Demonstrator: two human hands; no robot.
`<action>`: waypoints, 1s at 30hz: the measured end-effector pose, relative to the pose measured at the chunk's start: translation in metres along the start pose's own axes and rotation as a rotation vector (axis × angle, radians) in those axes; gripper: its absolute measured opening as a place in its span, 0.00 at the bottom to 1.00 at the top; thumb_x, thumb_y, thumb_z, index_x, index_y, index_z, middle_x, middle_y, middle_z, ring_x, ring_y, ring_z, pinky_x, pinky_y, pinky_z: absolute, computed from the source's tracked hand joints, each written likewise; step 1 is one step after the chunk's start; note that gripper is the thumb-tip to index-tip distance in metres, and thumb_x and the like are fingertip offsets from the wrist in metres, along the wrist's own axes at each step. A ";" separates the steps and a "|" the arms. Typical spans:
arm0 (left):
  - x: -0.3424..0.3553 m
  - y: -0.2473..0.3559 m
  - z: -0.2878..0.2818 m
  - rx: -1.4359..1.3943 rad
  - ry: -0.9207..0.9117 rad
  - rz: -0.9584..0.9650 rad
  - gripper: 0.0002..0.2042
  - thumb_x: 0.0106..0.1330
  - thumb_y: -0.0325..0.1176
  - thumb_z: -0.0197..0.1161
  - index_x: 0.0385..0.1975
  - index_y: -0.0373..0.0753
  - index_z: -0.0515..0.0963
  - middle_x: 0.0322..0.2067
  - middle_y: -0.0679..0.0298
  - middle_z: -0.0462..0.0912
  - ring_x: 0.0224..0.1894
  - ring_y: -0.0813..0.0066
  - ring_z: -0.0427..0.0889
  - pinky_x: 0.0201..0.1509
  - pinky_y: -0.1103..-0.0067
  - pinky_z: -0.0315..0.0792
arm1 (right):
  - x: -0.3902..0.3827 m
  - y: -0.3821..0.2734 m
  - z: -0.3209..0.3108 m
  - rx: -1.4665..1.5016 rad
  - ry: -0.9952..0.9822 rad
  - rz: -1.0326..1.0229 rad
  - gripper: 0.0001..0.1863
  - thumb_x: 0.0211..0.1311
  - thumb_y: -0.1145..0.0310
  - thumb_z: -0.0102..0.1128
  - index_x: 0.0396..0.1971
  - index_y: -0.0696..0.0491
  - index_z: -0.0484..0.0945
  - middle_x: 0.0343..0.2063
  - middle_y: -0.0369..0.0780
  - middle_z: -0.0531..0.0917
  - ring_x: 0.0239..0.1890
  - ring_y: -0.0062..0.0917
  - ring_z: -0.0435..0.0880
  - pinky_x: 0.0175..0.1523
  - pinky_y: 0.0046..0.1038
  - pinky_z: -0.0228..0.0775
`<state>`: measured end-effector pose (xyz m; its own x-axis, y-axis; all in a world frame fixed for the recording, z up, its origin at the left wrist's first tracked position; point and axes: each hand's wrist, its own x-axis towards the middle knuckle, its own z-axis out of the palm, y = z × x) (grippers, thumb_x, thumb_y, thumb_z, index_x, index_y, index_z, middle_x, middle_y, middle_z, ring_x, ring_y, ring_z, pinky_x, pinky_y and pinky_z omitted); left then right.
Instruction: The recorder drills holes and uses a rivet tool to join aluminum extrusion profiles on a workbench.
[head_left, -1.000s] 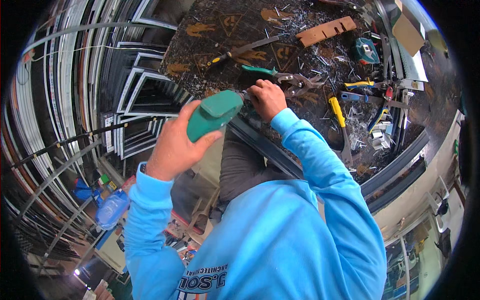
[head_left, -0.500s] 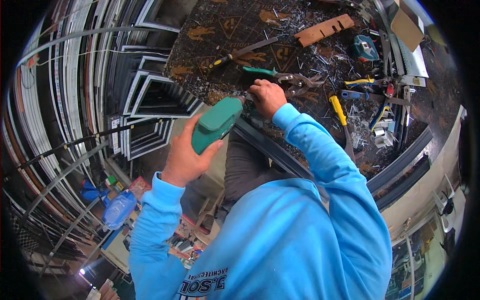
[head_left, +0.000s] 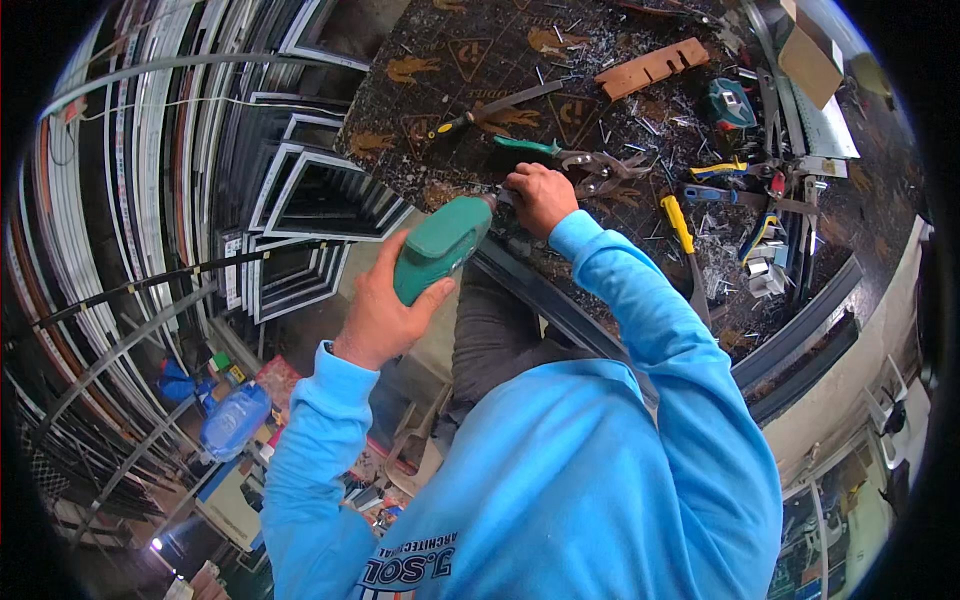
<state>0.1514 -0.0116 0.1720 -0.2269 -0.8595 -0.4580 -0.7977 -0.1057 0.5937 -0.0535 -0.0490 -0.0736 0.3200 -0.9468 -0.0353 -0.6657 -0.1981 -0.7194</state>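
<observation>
My left hand [head_left: 385, 312] is wrapped round a green power drill [head_left: 442, 243], whose bulky end faces up. The drill's narrow front meets the near edge of the dark worktable. Right beside that tip, my right hand [head_left: 543, 198] is closed, fingertips pinched on a small pale piece that is mostly hidden. Dark metal profiles [head_left: 545, 300] lie along the table edge below my right wrist. Just beyond the right hand rest snips [head_left: 600, 170] with a green handle. A file [head_left: 495, 108] with a black and yellow handle lies farther off.
Metal shavings and rivet-like bits litter the worktable [head_left: 400, 135]. To the right lie a yellow-handled tool [head_left: 677, 222], a teal tape measure [head_left: 731, 104], pliers [head_left: 762, 235] and small metal offcuts [head_left: 767, 275]. A notched brown strip [head_left: 652, 68] sits at the back. Frames [head_left: 330, 195] and long profiles [head_left: 150, 200] stack at left.
The view has shifted slightly. My left hand and the drill have moved a little up and to the right; my right hand keeps its pinch near the drill's tip.
</observation>
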 end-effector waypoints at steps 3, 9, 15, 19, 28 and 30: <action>0.001 0.002 -0.004 0.054 -0.026 0.001 0.32 0.64 0.39 0.73 0.65 0.35 0.67 0.48 0.46 0.85 0.52 0.54 0.87 0.54 0.66 0.79 | 0.000 0.001 0.001 -0.002 0.016 -0.009 0.12 0.51 0.74 0.63 0.37 0.50 0.86 0.39 0.39 0.83 0.48 0.38 0.83 0.49 0.41 0.78; 0.051 0.015 -0.042 -0.049 -0.045 -0.059 0.30 0.61 0.42 0.75 0.59 0.32 0.74 0.36 0.51 0.87 0.35 0.56 0.88 0.38 0.69 0.80 | -0.002 -0.002 0.005 0.001 0.104 -0.046 0.08 0.53 0.72 0.64 0.33 0.50 0.85 0.34 0.40 0.82 0.45 0.39 0.83 0.45 0.42 0.78; 0.003 0.039 0.009 0.734 -0.472 0.136 0.40 0.55 0.36 0.76 0.70 0.37 0.65 0.47 0.42 0.81 0.49 0.41 0.83 0.51 0.60 0.79 | -0.003 0.005 0.006 0.027 0.099 -0.024 0.07 0.51 0.73 0.64 0.32 0.50 0.84 0.33 0.40 0.81 0.43 0.40 0.83 0.44 0.42 0.77; 0.003 -0.081 -0.019 0.051 -0.037 0.260 0.37 0.59 0.39 0.75 0.67 0.33 0.67 0.42 0.55 0.82 0.41 0.59 0.85 0.47 0.64 0.80 | -0.003 -0.001 0.005 0.038 0.116 -0.058 0.07 0.50 0.74 0.64 0.32 0.51 0.84 0.32 0.40 0.81 0.43 0.40 0.83 0.44 0.43 0.77; 0.083 0.065 -0.045 0.573 -0.456 0.250 0.36 0.57 0.40 0.75 0.65 0.36 0.70 0.44 0.40 0.82 0.40 0.43 0.85 0.44 0.64 0.80 | -0.006 0.006 0.000 0.010 0.108 -0.002 0.13 0.47 0.71 0.67 0.37 0.49 0.84 0.44 0.41 0.84 0.51 0.39 0.82 0.52 0.42 0.78; 0.053 0.060 -0.027 0.580 -0.435 0.335 0.38 0.57 0.40 0.75 0.68 0.35 0.67 0.48 0.39 0.82 0.43 0.41 0.85 0.46 0.64 0.80 | -0.008 0.014 0.013 -0.035 0.093 0.001 0.17 0.45 0.71 0.68 0.40 0.49 0.85 0.45 0.42 0.84 0.53 0.41 0.82 0.54 0.41 0.78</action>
<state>0.1068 -0.0776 0.2013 -0.6081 -0.5147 -0.6044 -0.7849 0.5036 0.3609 -0.0568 -0.0412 -0.0921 0.2564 -0.9661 0.0297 -0.6897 -0.2044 -0.6947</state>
